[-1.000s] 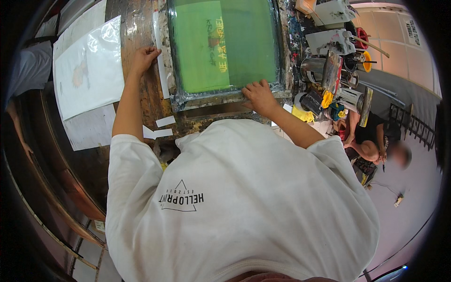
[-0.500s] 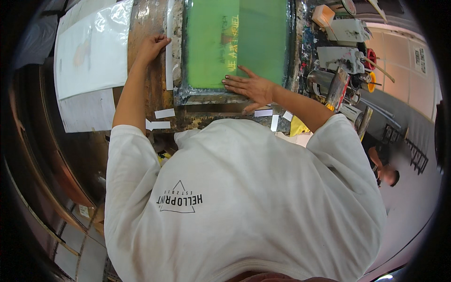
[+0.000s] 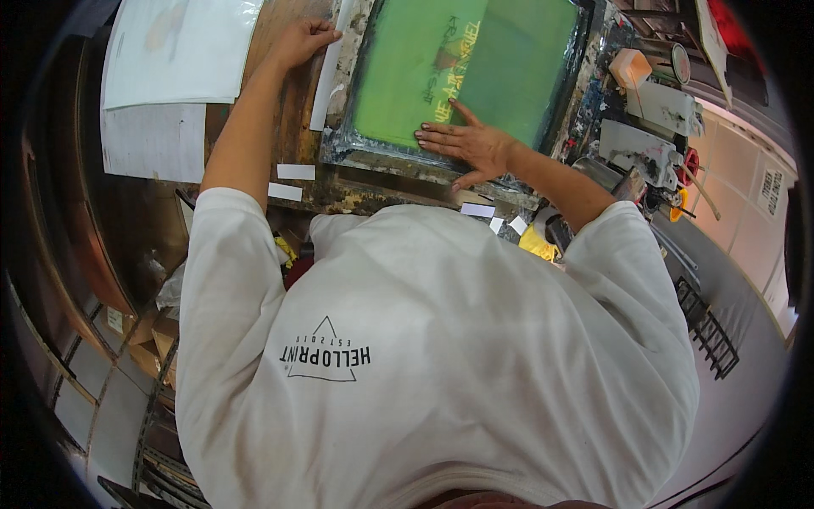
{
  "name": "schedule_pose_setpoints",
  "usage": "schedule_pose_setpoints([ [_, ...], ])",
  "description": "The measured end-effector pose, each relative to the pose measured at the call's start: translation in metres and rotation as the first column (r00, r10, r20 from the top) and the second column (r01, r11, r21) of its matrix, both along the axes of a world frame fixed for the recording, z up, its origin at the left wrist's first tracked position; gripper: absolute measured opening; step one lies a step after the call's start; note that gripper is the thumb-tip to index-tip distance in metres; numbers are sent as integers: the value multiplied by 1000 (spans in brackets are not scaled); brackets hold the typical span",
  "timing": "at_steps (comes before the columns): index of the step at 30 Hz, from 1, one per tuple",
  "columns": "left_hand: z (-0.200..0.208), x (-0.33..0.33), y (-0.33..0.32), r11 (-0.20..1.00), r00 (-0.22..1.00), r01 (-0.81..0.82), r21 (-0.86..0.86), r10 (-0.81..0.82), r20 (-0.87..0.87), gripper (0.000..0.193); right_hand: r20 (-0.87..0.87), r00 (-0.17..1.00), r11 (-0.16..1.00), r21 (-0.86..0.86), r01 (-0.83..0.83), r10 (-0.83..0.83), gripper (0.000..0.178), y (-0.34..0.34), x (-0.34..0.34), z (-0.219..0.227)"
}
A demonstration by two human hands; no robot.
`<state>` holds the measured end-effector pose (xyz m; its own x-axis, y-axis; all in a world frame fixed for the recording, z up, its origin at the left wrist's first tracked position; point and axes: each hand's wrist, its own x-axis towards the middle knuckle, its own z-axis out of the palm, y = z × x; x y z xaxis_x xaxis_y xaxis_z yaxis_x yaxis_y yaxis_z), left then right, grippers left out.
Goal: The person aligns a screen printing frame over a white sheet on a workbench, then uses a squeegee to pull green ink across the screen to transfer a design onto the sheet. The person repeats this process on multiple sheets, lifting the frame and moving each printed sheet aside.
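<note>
- The green screen frame [image 3: 462, 72] lies flat on the stained surface [image 3: 292, 127].
- The right hand [image 3: 466, 144] rests open, fingers spread, on the frame's near edge.
- The left hand [image 3: 303, 41], fingers curled, touches a white strip [image 3: 326, 81] just left of the frame.

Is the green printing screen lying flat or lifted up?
Flat: the green printing screen lies on the workbench, right hand spread on it.

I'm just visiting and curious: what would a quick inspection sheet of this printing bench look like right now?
Surface: worn, ink-stained wooden bench.
Job's things: green mesh printing screen in a stained frame, lying flat.
Clutter: white paper sheets at left; small white tape strips; tools and pots at right.
Grips: left hand rests by the frame's left edge; right hand lies flat, fingers spread, on the mesh.
Cables: nothing seen.
Surroundings: tiled floor, dark floor rack at right.
</note>
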<state>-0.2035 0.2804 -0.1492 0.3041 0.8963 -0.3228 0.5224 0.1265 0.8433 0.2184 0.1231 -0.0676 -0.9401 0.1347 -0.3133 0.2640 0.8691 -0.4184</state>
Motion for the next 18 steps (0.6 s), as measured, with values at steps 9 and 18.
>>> schedule_pose_setpoints([
  [9,-3,-10,3,999,990,35,25,-31,-137,46,-30,999,999,36,-19,20,107,0,4,-10],
  [18,3,-9,4,998,988,54,37,-48,-150,45,-24,999,999,30,26,-25,101,-3,3,-2],
])
